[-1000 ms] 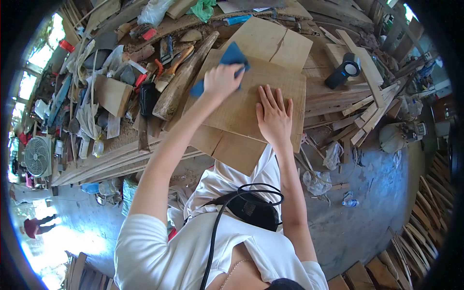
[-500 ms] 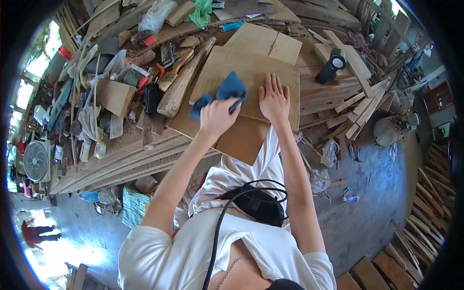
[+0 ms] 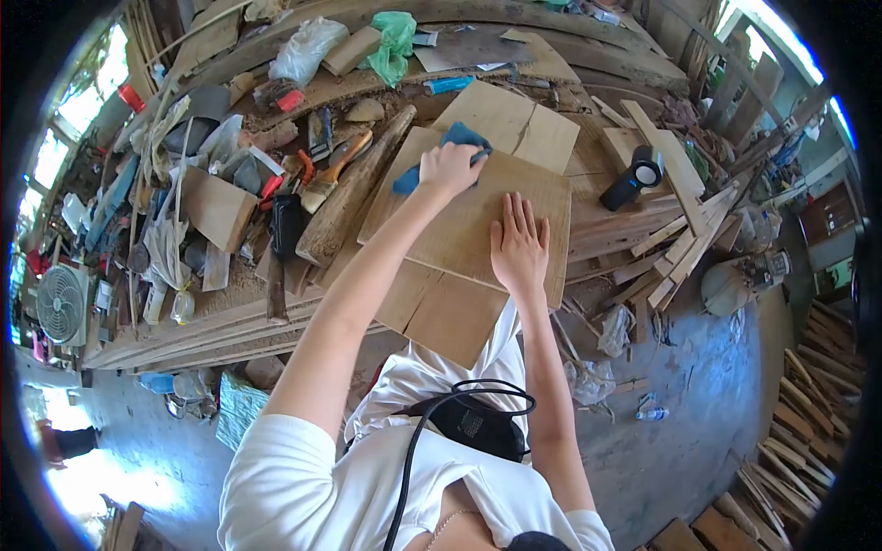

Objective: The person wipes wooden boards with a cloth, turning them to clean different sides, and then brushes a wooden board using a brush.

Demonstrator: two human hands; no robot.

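My left hand (image 3: pixel 450 168) is closed on a blue cloth (image 3: pixel 467 138), pressed to the upper left part of a flat wooden board (image 3: pixel 459 230). On the right half of the same board my right hand (image 3: pixel 520 250) lies flat, fingers spread and holding nothing. Beneath that board, another wooden piece (image 3: pixel 450 317) sticks out toward my lap. A cracked wooden panel (image 3: pixel 537 129) shows past its far edge.
To the left lie a brush (image 3: pixel 335 172), a rough log (image 3: pixel 360 188) and a black case (image 3: pixel 286 225). A black device (image 3: pixel 632 179) stands right of the board, near wood strips (image 3: pixel 689 248). Plastic bags (image 3: pixel 303 50) lie at the back.
Over the last half second, my left hand and the blue cloth have moved away from me, up the board. My right hand stays flat on the board. The camera view has shifted slightly.
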